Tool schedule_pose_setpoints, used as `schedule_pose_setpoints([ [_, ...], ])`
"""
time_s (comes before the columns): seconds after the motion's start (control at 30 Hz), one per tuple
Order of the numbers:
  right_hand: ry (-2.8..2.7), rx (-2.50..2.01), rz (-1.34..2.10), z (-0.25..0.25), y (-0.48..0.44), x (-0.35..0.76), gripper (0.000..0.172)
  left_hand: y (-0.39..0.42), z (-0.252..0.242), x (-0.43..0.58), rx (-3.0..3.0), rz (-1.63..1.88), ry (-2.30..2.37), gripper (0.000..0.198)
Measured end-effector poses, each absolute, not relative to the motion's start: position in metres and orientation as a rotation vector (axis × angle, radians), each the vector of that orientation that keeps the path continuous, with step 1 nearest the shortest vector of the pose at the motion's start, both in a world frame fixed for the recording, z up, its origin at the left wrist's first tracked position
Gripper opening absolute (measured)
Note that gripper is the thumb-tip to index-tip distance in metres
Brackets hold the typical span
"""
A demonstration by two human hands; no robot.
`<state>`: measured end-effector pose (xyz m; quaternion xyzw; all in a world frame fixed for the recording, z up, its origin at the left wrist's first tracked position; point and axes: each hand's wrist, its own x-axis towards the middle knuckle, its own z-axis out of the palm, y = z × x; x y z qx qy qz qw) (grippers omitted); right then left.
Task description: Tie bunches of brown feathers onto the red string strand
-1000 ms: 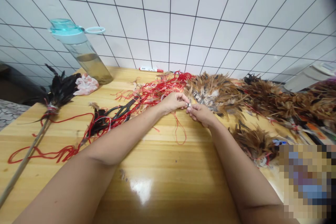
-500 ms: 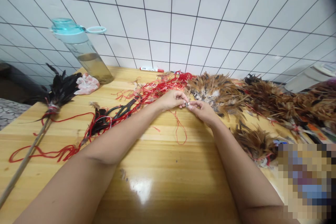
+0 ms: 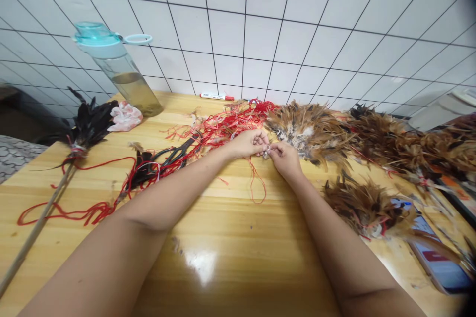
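Observation:
My left hand (image 3: 251, 143) and my right hand (image 3: 286, 158) meet above the middle of the table, fingertips pinched on a small whitish piece (image 3: 266, 151) too small to name. A loop of red string (image 3: 258, 195) lies on the wood just below them. Behind my left hand spreads a tangle of red strings (image 3: 238, 121). Brown feathers (image 3: 312, 131) fan out behind my right hand. Dark-handled scissors (image 3: 176, 153) rest left of my left hand, beside a small bunch of black feathers (image 3: 140, 171).
A bottle (image 3: 126, 74) with a turquoise lid, a crumpled pinkish-white wad (image 3: 126, 116) and a black-feathered stick (image 3: 40, 223) stand or lie at left. A red-and-white marker (image 3: 216, 96) lies by the wall. More brown feathers (image 3: 366, 205) and a phone (image 3: 439, 257) are at right.
My right hand has turned a little and its fingers are more curled. The whitish piece between my fingertips shows more. The view has shifted slightly.

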<state>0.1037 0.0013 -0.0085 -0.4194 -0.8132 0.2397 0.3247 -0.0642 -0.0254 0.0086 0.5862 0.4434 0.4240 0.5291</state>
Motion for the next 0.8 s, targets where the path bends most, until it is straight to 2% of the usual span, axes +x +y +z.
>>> schedule_pose_setpoints([
  [0.33,-2.203,-1.12,0.517,-0.012,-0.001,0.103,0.017,-0.029,0.011,-0.061,1.243,1.081,1.059,0.022],
  [0.47,-2.149,-1.041,0.579,-0.013,0.002,0.103,0.012,-0.028,0.01,-0.06,1.153,1.121,1.035,0.021],
  [0.63,-2.084,-1.002,0.687,-0.011,0.004,0.103,0.004,-0.028,0.012,-0.056,1.05,1.159,1.065,0.008],
  [0.8,-2.015,-1.059,0.81,-0.01,0.003,0.103,0.005,-0.03,0.016,-0.048,0.89,1.251,1.036,0.008],
])
